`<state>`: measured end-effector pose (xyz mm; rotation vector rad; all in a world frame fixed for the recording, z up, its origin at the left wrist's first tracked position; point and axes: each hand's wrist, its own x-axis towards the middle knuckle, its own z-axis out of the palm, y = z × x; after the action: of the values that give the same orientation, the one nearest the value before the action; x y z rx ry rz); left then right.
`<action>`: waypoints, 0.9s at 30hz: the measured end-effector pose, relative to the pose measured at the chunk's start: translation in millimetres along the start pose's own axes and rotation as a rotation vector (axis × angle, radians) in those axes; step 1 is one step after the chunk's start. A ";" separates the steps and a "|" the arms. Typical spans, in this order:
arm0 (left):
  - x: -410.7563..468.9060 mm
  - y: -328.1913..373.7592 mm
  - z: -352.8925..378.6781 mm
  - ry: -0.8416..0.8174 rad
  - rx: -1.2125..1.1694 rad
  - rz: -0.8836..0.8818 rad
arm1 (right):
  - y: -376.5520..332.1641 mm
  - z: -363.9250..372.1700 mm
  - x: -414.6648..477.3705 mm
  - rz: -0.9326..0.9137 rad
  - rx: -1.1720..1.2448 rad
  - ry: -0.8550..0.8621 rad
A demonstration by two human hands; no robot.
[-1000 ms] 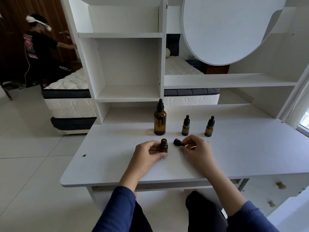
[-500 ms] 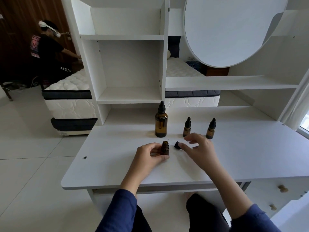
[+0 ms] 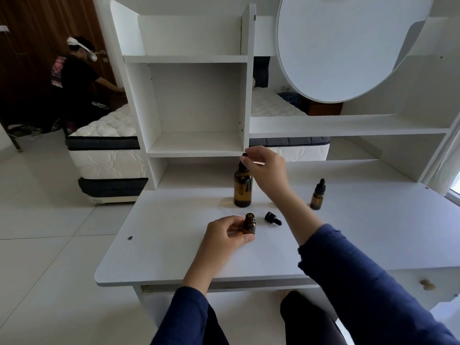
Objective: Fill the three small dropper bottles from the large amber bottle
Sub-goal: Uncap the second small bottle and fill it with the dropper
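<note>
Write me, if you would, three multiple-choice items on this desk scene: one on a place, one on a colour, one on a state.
1. The loose dropper cap lies: A) on the desk, right of the small open bottle; B) on a shelf; C) in a drawer.
2. The sleeves are: A) red; B) dark blue; C) white.
3. The bottle held by the left hand is: A) capped; B) on its side; C) uncapped and upright.
Answers: 1 A, it lies on the desktop beside that bottle; 2 B, both forearms show dark blue cloth; 3 C, its open neck points up.
</note>
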<state>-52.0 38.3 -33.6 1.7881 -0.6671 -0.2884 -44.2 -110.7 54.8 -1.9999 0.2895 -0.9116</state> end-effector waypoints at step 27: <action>1.9 -2.0 -0.4 0.001 0.037 0.000 | -29.5 -6.8 17.6 -0.060 0.095 0.118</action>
<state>-49.7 37.9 -35.1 1.8236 -0.6757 -0.2766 -40.7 -107.2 89.5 -1.8800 0.2478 -1.0644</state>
